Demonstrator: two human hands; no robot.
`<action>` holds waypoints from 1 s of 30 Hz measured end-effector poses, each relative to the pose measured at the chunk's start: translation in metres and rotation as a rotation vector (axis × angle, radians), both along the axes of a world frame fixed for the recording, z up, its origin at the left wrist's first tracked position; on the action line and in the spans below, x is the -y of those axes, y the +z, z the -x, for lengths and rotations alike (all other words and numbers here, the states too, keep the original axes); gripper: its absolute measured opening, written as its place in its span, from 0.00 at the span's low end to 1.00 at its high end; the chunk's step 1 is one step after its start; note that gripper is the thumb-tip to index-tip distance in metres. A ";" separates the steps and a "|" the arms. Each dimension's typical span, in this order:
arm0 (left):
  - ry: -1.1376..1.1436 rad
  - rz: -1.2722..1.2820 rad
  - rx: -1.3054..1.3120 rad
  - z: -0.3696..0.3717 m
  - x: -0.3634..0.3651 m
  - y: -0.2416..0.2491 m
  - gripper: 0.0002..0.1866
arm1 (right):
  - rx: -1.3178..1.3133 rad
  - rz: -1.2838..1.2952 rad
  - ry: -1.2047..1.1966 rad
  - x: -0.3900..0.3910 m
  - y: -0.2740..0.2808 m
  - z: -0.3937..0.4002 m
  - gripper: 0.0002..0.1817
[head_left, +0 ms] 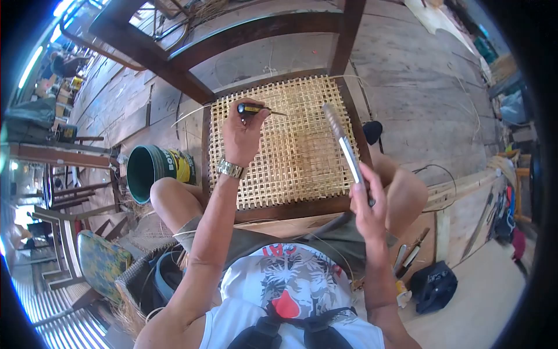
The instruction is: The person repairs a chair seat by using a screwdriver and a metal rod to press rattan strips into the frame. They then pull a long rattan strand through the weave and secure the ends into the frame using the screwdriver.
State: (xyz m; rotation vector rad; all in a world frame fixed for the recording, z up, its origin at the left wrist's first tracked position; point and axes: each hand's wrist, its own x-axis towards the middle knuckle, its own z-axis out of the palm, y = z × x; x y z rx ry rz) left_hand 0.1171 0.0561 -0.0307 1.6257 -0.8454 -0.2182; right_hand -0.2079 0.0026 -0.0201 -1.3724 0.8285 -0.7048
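Observation:
A wooden chair frame stands in front of me, with a woven cane seat between my knees. My left hand is closed round the black and yellow handle of a screwdriver, its thin shaft pointing right over the far left part of the weave. In my right hand is a hammer-like tool with a shiny pale shaft and a blurred brownish end. That end is above the right side of the seat. Loose cane strands stick out past the seat's edges.
A dark green bucket with a yellow label stands left of my knee. To my right, a dark cap lies near several hand tools. Wooden floorboards stretch beyond the chair. Chair frames crowd the left side.

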 end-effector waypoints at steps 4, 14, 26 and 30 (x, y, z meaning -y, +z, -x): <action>0.032 -0.043 0.028 -0.004 0.008 0.005 0.15 | -0.060 -0.005 0.138 -0.030 -0.011 -0.015 0.25; 0.001 -0.043 0.306 -0.013 0.053 0.015 0.15 | -0.032 0.097 0.117 -0.029 -0.025 -0.074 0.22; -0.007 -0.032 0.320 -0.009 0.073 0.012 0.16 | 0.021 0.218 0.077 -0.005 -0.020 -0.098 0.21; -0.036 -0.104 0.367 -0.011 0.083 0.001 0.16 | -0.085 0.313 0.135 -0.001 -0.017 -0.103 0.22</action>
